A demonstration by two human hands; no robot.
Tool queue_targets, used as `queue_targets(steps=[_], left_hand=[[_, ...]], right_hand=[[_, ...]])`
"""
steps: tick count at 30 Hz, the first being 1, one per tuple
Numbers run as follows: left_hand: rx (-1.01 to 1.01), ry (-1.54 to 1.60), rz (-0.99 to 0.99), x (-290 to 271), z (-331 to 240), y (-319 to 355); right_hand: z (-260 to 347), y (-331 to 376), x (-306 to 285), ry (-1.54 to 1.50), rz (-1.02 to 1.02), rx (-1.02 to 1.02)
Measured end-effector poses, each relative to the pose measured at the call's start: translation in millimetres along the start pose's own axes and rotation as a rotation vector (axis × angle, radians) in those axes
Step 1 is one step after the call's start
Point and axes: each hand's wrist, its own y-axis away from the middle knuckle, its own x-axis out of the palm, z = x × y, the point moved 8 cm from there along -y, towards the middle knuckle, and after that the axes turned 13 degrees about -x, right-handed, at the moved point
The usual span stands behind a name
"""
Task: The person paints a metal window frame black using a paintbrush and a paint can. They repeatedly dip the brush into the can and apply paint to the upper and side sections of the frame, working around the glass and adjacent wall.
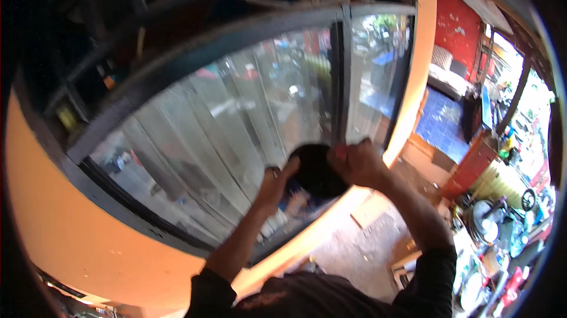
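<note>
A black, round object [322, 171] is held up in front of the window, its exact kind lost in blur and shadow. My left hand [275, 186] grips its left edge, thumb side toward it. Against its upper right edge, my right hand [361, 163] is closed like a fist. A small reddish spot shows at those fingers, but what they hold is hidden. Both forearms reach up from the lower edge in dark sleeves.
Right ahead is a dark-framed glass window [218, 123] with pale curtains behind, set in an orange wall [71, 212]. Metal bars [142, 52] run above it. At right lie a cluttered heap of household things [496, 229], a cardboard piece [367, 212] and a blue surface [440, 120].
</note>
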Motion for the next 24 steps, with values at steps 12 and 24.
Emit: queue_targets(steps=[12,24], left_hand=[[-0.087,0.048,0.257,80,-91,34],[-0.056,0.002,0.256,69,-169,32]], right_hand=[[-42,-31,-97,-0.008,-0.195,0.243],[-65,-63,-178,-1.072,-0.620,0.418]])
